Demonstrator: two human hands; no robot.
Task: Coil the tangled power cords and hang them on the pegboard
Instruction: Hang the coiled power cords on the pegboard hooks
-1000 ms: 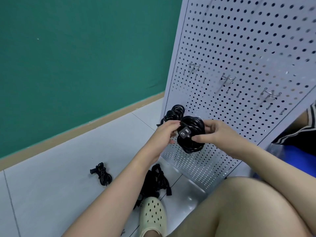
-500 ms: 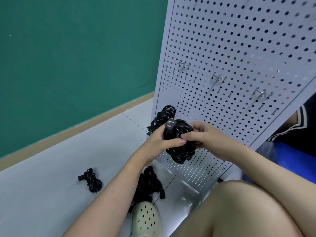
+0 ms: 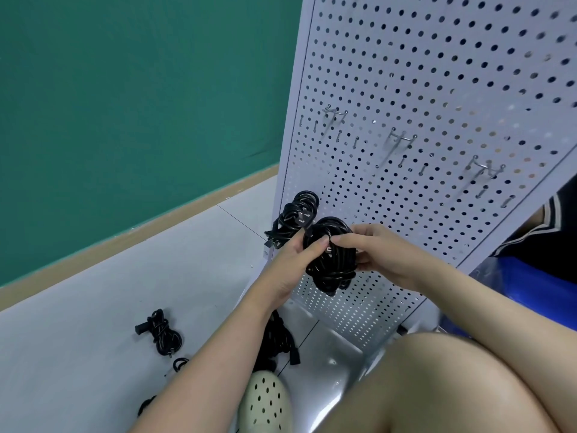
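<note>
centre: left hand [image 3: 288, 264] and right hand [image 3: 379, 256] grip a black coiled cord [image 3: 331, 260] | behind: white pegboard [image 3: 437, 89], second coil [image 3: 295, 218] at its lower left edge | lower left: small cord bundle [image 3: 160, 332] on floor [image 3: 78, 307]

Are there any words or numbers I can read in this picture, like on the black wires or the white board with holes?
No, there is nothing to read here.
Pegboard: only holes and metal hooks, no writing.
Coiled cord held by the left hand and right hand: a tiny pale mark shows near the thumbs, too small to read.
Plug: only metal prongs.
</note>
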